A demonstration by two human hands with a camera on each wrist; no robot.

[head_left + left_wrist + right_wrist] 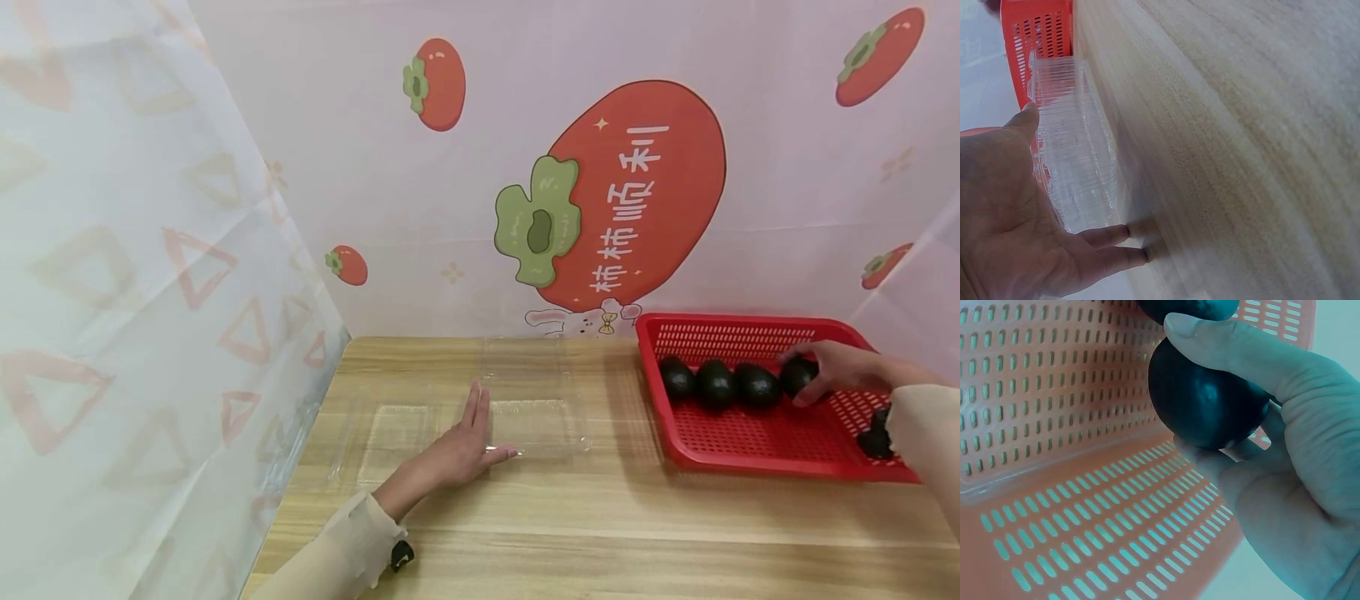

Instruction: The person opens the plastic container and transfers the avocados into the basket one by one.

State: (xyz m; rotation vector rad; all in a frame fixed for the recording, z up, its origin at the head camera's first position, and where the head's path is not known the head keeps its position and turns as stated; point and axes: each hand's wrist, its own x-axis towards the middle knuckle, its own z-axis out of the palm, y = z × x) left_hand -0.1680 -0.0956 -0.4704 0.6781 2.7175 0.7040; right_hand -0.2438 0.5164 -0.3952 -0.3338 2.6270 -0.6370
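Note:
My right hand [847,368] reaches into the red plastic basket [780,468] and grips a dark avocado [799,377], thumb on one side and fingers curled on the other. In the right wrist view this avocado [1204,400] has a smooth, nearly black skin, and another lies right beyond it. Three more avocados [716,386] sit in a row left of it in the basket. My left hand [456,450], fingers straight and thumb spread, rests at the near left edge of a clear plastic container [536,425]. The left wrist view shows the container's ribbed side [1079,144] beside the thumb.
Another clear tray [393,442] lies left of my left hand, with a clear lid-like part [525,357] behind. The wooden table [600,533] meets a printed fabric backdrop [420,192] at the back and left. The basket's raised rim surrounds the avocados.

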